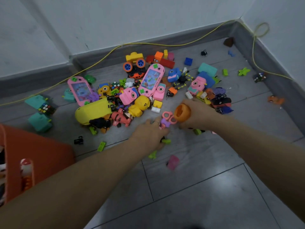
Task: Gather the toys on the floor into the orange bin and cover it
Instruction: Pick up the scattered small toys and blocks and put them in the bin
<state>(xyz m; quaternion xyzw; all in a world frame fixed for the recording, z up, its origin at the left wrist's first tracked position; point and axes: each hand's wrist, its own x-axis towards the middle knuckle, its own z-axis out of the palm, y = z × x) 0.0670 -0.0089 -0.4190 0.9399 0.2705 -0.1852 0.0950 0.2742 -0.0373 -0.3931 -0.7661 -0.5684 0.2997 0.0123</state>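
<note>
Readable only: "WATER GAME", printed in small dark capitals along the right edge of the pink handheld water game point(151, 79) lying near the pile's middle. Nothing legible on its twin point(79, 90) to the left or elsewhere.

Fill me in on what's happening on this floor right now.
A person is clearing a heap of small toys in a room corner. The right hand holds an orange ball-like toy; the left hand is down among small pieces beside pink toy scissors, its grip hidden. The orange bin sits at the lower left, some items visible inside. Most toys remain on the floor.
</note>
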